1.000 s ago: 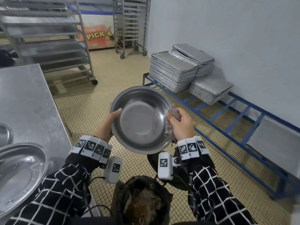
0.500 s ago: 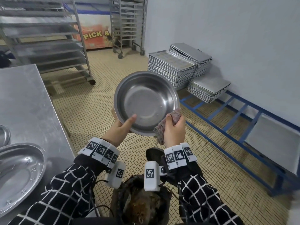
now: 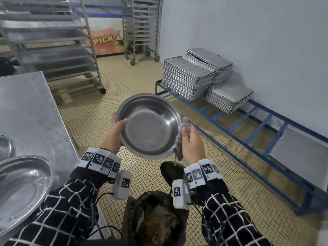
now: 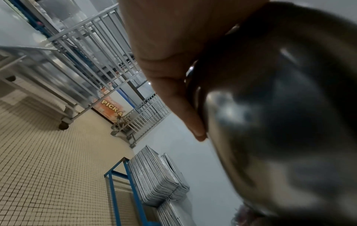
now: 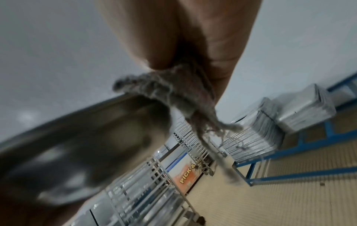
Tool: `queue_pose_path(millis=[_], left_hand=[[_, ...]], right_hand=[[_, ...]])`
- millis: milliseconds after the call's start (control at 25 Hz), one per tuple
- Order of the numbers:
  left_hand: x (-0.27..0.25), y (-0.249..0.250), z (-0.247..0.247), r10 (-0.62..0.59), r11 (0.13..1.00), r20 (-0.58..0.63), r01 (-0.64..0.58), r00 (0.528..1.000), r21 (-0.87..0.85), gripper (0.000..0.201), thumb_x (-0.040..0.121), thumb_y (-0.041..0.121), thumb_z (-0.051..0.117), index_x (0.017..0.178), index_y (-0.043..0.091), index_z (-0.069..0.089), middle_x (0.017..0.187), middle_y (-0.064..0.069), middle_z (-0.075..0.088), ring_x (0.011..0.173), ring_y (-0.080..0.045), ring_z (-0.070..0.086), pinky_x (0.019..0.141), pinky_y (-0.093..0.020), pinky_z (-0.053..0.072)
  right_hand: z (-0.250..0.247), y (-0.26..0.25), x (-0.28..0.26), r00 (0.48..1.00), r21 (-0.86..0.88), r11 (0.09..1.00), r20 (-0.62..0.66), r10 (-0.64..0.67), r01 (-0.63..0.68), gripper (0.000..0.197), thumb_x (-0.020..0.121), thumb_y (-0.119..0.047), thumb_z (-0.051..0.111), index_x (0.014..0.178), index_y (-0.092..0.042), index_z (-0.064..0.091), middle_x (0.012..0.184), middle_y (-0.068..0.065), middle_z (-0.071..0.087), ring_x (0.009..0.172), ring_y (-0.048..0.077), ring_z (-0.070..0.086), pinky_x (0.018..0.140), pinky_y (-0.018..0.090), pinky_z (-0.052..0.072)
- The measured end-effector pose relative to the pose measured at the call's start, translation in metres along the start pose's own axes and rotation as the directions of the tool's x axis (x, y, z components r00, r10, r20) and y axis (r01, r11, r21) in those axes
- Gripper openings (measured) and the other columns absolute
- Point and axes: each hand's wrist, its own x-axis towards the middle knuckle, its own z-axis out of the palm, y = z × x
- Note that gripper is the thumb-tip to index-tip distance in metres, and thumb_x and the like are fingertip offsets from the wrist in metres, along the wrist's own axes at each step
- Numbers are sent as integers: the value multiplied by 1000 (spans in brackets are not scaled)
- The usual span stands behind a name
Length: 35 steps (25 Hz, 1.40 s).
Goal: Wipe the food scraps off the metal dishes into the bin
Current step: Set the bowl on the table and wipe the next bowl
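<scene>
A round metal bowl (image 3: 150, 126) is held up in front of me, tilted with its inside facing me and looking clean. My left hand (image 3: 115, 134) grips its left rim, thumb inside. My right hand (image 3: 190, 139) holds a grey-brown rag (image 3: 181, 137) against the bowl's right rim. The left wrist view shows the bowl's outer side (image 4: 280, 114) under my left fingers (image 4: 173, 68). The right wrist view shows the frayed rag (image 5: 179, 94) pinched in my fingers beside the bowl (image 5: 81, 145). Below my wrists stands the dark bin (image 3: 156, 219) with scraps in it.
A steel table (image 3: 30, 110) at left carries an oval metal platter (image 3: 19, 189) and another dish (image 3: 5, 146) at the edge. A black lid (image 3: 170, 171) lies on the tiled floor. Stacked baking trays (image 3: 188, 80) sit on a blue rack (image 3: 248, 125); wheeled tray racks (image 3: 53, 41) stand behind.
The bowl has been turned in my hands. My left hand shifted from the bottom rim back to the left rim, and the rag moved from the lower right rim up along the right side.
</scene>
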Motion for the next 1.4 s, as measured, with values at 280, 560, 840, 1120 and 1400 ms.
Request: queue_pose_path(millis=[280, 560, 840, 1120, 1400], left_hand=[[18, -6, -1, -219, 974, -179, 202, 959, -105, 42, 96, 44, 39, 132, 22, 38, 117, -20, 57, 88, -34, 66, 56, -40, 57], [14, -5, 18, -311, 940, -132, 325, 941, 105, 57, 99, 35, 35, 149, 30, 8, 131, -15, 46, 110, -36, 56, 85, -52, 53], [3, -3, 13, 61, 840, 136, -125, 989, 527, 36, 100, 42, 33, 95, 16, 57, 91, -9, 62, 86, -26, 58, 84, -37, 44], [7, -4, 22, 112, 888, 9, -105, 994, 448, 33, 101, 39, 35, 97, 17, 59, 92, -7, 64, 88, -25, 60, 88, -43, 48], [8, -2, 34, 81, 946, -81, -51, 993, 319, 28, 101, 34, 36, 99, 16, 57, 98, -12, 63, 96, -32, 61, 93, -51, 47]], right_hand=[[25, 18, -28, 888, -331, 826, 225, -400, 456, 51, 91, -31, 38, 140, -21, 40, 140, -1, 42, 134, 18, 23, 113, 41, 23], [19, 15, -12, 837, -322, 777, 113, -536, 541, 32, 92, -31, 39, 104, -10, 60, 104, 2, 60, 107, 21, 55, 97, 35, 42], [-7, -2, 16, 994, 12, 998, 85, -63, 62, 29, 100, -39, 33, 101, -18, 53, 85, -7, 58, 77, 3, 56, 60, 10, 40], [8, 15, 23, 967, -41, 997, -243, -79, 72, 36, 100, -29, 39, 121, -4, 53, 127, 6, 45, 118, 20, 44, 94, 26, 40], [45, 23, -17, 953, -213, 930, 20, -302, 300, 60, 99, -43, 18, 151, -24, -4, 158, -6, -11, 147, 18, -5, 116, 43, 20]])
